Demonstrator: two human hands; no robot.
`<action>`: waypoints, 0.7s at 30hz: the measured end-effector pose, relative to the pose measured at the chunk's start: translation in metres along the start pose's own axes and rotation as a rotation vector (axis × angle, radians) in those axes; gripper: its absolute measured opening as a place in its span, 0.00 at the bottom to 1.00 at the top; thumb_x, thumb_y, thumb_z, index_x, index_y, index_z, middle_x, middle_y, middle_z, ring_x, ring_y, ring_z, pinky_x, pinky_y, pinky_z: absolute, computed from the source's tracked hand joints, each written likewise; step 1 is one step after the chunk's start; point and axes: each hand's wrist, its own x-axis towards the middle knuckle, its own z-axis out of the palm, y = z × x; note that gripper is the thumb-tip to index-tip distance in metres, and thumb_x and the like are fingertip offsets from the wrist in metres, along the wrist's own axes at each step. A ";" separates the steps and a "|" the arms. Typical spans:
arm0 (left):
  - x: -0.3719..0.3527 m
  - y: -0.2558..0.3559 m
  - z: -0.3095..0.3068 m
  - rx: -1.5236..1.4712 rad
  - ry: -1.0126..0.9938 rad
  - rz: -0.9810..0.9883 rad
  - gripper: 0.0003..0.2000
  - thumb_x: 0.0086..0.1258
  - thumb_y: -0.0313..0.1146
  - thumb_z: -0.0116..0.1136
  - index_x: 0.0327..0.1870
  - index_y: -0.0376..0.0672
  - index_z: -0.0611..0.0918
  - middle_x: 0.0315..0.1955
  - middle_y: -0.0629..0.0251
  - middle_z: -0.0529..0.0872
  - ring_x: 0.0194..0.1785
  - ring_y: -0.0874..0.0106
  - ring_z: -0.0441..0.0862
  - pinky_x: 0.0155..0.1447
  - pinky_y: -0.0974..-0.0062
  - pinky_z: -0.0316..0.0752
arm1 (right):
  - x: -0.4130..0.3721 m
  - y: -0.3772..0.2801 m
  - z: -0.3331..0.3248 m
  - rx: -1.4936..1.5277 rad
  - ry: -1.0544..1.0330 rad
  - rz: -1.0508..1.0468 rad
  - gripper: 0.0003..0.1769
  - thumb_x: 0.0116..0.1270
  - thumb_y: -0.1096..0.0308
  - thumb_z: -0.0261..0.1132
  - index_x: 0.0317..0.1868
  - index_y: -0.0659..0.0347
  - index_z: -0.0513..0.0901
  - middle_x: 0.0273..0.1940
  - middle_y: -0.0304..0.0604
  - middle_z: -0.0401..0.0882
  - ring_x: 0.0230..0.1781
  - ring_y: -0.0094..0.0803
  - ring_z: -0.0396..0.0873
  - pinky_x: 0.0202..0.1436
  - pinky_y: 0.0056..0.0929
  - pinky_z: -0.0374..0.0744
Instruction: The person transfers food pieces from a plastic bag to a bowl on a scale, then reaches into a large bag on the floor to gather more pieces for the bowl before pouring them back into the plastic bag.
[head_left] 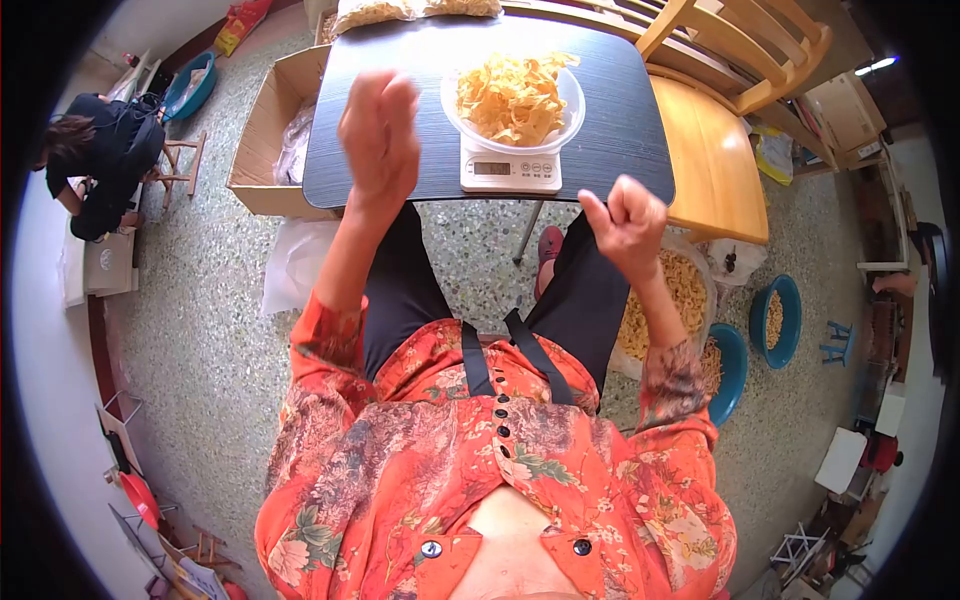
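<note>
On the dark table [425, 95] a clear plastic bowl [572, 105] stands on a white kitchen scale [510, 178]. It is heaped with thin, curled yellow-orange chips [512, 98]. My left hand [380, 140] is raised over the table's left part, left of the bowl and apart from it. Its fingers are stretched out, slightly blurred, with nothing visible in them. Near the front right corner is my right hand [630, 225], its fingers curled in and its thumb sticking out. Nothing shows in it. The scale's digits are too small to read surely.
Filled clear bags [415, 10] lie at the table's back edge. A cardboard box [262, 135] stands left; a wooden chair [705, 160] stands right. Below are a large bag of yellow pieces [665, 305] and teal basins [783, 325]. Another person [105, 150] sits far left.
</note>
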 end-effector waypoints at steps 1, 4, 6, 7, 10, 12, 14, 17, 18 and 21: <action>-0.017 -0.008 -0.011 -0.094 0.051 0.033 0.07 0.79 0.24 0.47 0.36 0.39 0.74 0.29 0.63 0.75 0.28 0.72 0.70 0.33 0.74 0.69 | -0.017 -0.002 0.002 0.024 -0.016 0.059 0.28 0.60 0.66 0.79 0.21 0.57 0.64 0.15 0.40 0.61 0.12 0.33 0.59 0.17 0.34 0.60; -0.070 -0.008 -0.049 0.007 0.089 -0.210 0.11 0.83 0.31 0.46 0.35 0.40 0.73 0.24 0.68 0.70 0.25 0.76 0.66 0.31 0.76 0.66 | -0.058 -0.008 0.002 0.219 -0.182 0.248 0.32 0.62 0.70 0.78 0.17 0.56 0.59 0.15 0.34 0.59 0.13 0.25 0.56 0.17 0.30 0.57; -0.115 -0.022 -0.075 -0.035 0.150 -0.459 0.12 0.84 0.34 0.46 0.34 0.42 0.73 0.23 0.71 0.68 0.24 0.80 0.64 0.28 0.79 0.62 | -0.092 0.001 0.008 0.687 -0.338 0.647 0.31 0.61 0.74 0.77 0.18 0.53 0.59 0.16 0.28 0.60 0.14 0.19 0.56 0.18 0.26 0.55; -0.136 -0.029 -0.086 -0.112 0.206 -0.629 0.13 0.85 0.36 0.47 0.34 0.43 0.73 0.23 0.72 0.67 0.24 0.82 0.62 0.27 0.81 0.60 | -0.097 -0.004 0.007 1.170 -0.316 0.911 0.29 0.64 0.79 0.72 0.19 0.50 0.58 0.17 0.25 0.60 0.16 0.15 0.55 0.18 0.23 0.53; -0.171 -0.038 -0.115 -0.557 0.551 -0.904 0.20 0.85 0.46 0.45 0.28 0.49 0.69 0.18 0.76 0.61 0.16 0.81 0.55 0.18 0.80 0.54 | -0.125 0.012 0.008 2.121 -0.167 0.888 0.22 0.71 0.76 0.64 0.24 0.51 0.61 0.17 0.25 0.54 0.14 0.15 0.50 0.16 0.21 0.52; -0.213 -0.068 -0.144 -0.671 0.865 -1.246 0.23 0.84 0.52 0.42 0.25 0.51 0.68 0.14 0.77 0.58 0.13 0.79 0.51 0.17 0.78 0.53 | -0.133 0.020 0.015 2.217 -0.105 0.846 0.22 0.72 0.72 0.66 0.25 0.52 0.61 0.17 0.26 0.54 0.13 0.15 0.49 0.16 0.20 0.53; -0.269 -0.111 -0.175 -0.837 1.005 -1.373 0.23 0.84 0.52 0.41 0.25 0.51 0.70 0.13 0.77 0.58 0.12 0.77 0.51 0.17 0.76 0.53 | -0.133 0.024 0.016 2.252 -0.029 0.728 0.24 0.73 0.69 0.67 0.24 0.52 0.61 0.17 0.25 0.54 0.13 0.15 0.50 0.15 0.20 0.52; -0.322 -0.145 -0.192 -0.813 1.225 -1.583 0.22 0.83 0.50 0.40 0.24 0.52 0.71 0.12 0.77 0.59 0.12 0.76 0.53 0.18 0.74 0.57 | -0.131 0.025 0.016 2.266 -0.023 0.741 0.24 0.72 0.68 0.68 0.24 0.51 0.61 0.17 0.25 0.53 0.13 0.15 0.50 0.15 0.19 0.51; -0.336 -0.150 -0.192 -0.731 1.204 -1.606 0.20 0.82 0.49 0.41 0.26 0.51 0.71 0.13 0.77 0.61 0.14 0.76 0.56 0.20 0.73 0.60 | -0.132 0.025 0.015 2.275 -0.019 0.741 0.25 0.72 0.68 0.69 0.24 0.51 0.60 0.17 0.25 0.53 0.13 0.14 0.50 0.15 0.19 0.51; -0.357 -0.153 -0.179 -0.517 1.149 -1.712 0.17 0.81 0.48 0.44 0.31 0.49 0.74 0.17 0.74 0.67 0.18 0.74 0.63 0.24 0.72 0.65 | -0.135 0.023 0.013 2.271 0.020 0.732 0.24 0.71 0.69 0.69 0.25 0.51 0.62 0.17 0.24 0.53 0.13 0.14 0.50 0.15 0.18 0.51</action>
